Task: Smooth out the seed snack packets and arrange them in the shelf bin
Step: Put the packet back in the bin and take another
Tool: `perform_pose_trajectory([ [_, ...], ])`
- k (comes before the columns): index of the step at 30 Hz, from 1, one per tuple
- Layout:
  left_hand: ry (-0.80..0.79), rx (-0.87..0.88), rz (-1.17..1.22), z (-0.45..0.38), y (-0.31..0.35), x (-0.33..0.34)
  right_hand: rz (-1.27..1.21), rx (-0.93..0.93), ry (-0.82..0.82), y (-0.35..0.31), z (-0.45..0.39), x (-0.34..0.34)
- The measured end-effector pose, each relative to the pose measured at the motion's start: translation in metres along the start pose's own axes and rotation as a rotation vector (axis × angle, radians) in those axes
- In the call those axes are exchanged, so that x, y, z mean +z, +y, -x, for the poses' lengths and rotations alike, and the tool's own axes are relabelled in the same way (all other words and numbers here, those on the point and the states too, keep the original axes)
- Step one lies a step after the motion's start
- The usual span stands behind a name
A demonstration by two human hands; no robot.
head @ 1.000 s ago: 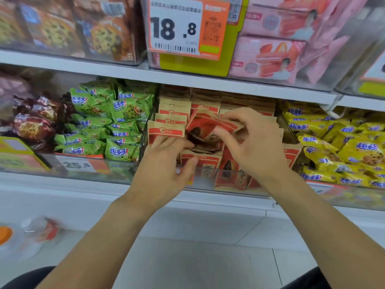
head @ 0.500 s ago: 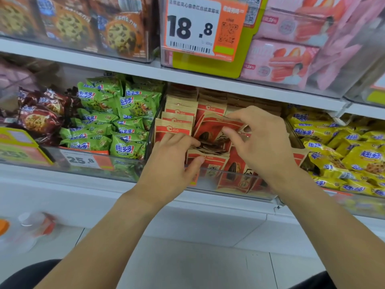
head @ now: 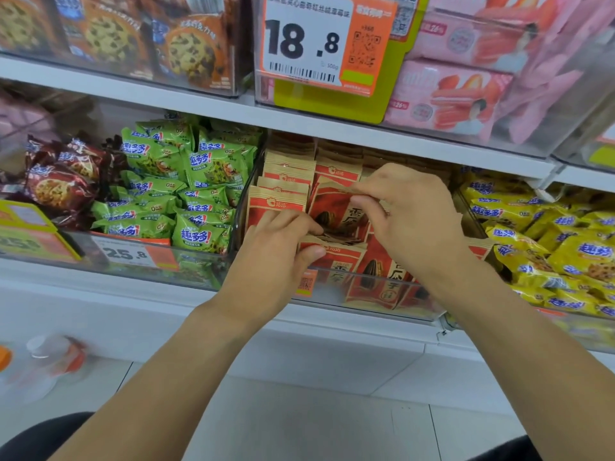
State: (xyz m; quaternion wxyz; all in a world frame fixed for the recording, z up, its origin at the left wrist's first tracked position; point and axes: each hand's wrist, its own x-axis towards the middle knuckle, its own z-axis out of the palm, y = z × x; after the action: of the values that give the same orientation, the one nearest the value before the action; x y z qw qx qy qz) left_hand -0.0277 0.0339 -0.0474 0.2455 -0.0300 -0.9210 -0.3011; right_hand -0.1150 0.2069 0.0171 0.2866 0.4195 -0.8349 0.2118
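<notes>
A clear shelf bin [head: 332, 294] on the middle shelf holds several red-and-tan seed snack packets [head: 289, 181], stacked upright at the back and leaning at the front. One seed packet [head: 336, 211] stands tilted in the middle of the bin. My right hand [head: 409, 214] pinches its top edge between thumb and fingers. My left hand [head: 279, 251] grips its lower left side, fingers curled behind it and thumb pressed on the packets in front.
Green cookie packets [head: 186, 188] fill the bin to the left, yellow ones [head: 545, 247] the bin to the right. Brown cookie packs [head: 63, 181] lie far left. The upper shelf carries cookie boxes, pink boxes [head: 452, 94] and an 18.8 price tag [head: 312, 44]. A blurred bottle [head: 43, 364] is at lower left.
Both hands stay on the same packet; the right hand has lifted its top edge more upright, and the left hand has slid further in along its lower side. The view has shifted slightly.
</notes>
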Motion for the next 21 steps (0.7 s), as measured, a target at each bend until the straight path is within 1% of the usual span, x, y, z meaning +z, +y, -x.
perform_pose_trajectory([
  [2,-0.01,-0.007,-0.001,0.0,0.0,0.0,0.039,-0.023,0.011,-0.002,-0.004,-0.002],
  [4,-0.01,-0.008,-0.004,0.0,-0.001,0.0,0.053,-0.029,-0.017,-0.004,-0.007,-0.003],
  [7,-0.01,-0.004,-0.006,-0.001,-0.002,0.0,0.067,0.026,-0.183,-0.002,-0.011,0.004],
  [8,-0.011,-0.007,-0.003,-0.001,-0.001,0.001,0.071,0.04,-0.203,-0.001,-0.011,0.007],
  [9,-0.012,-0.015,0.001,-0.001,-0.001,0.0,0.073,0.043,-0.182,0.0,-0.011,0.009],
  [12,-0.002,-0.056,0.025,-0.002,0.0,-0.002,0.051,0.034,-0.054,0.003,-0.01,0.012],
  [16,-0.009,-0.069,0.041,-0.002,0.0,-0.004,-0.054,0.057,0.0,0.006,-0.006,0.017],
  [18,-0.016,-0.064,0.038,-0.002,0.0,-0.004,-0.079,0.078,-0.013,0.007,-0.007,0.019],
  [21,-0.024,-0.061,0.041,-0.002,0.001,-0.004,-0.03,0.134,-0.107,0.006,-0.014,0.018],
])
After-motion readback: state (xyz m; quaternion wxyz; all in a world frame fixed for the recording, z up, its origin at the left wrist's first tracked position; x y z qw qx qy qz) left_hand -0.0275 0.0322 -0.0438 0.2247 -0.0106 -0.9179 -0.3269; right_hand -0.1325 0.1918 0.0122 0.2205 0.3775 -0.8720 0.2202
